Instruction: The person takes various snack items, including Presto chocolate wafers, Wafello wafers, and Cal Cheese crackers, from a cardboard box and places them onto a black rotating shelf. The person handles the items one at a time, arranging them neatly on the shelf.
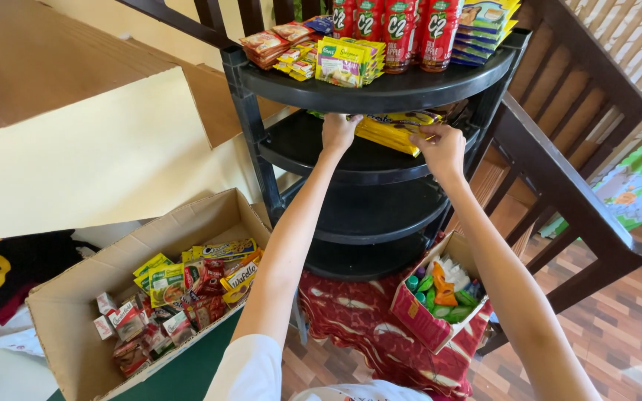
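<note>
Both my arms reach into the second tier of a black corner shelf rack (380, 93). My left hand (338, 131) and my right hand (440, 147) grip the two ends of a stack of yellow snack packets (391, 128) lying on that tier. The top tier holds red drink bottles (403, 26), yellow-green sachet packs (345, 59), small red sachets (276, 41) and stacked flat packets (484, 26). The two lower tiers look bare.
An open cardboard box (83, 297) of mixed snack and seasoning packets stands on the floor at lower left. A small red box (440, 301) of colourful items sits on a red cloth by the rack's base. Dark wooden chair frames (566, 186) stand at right.
</note>
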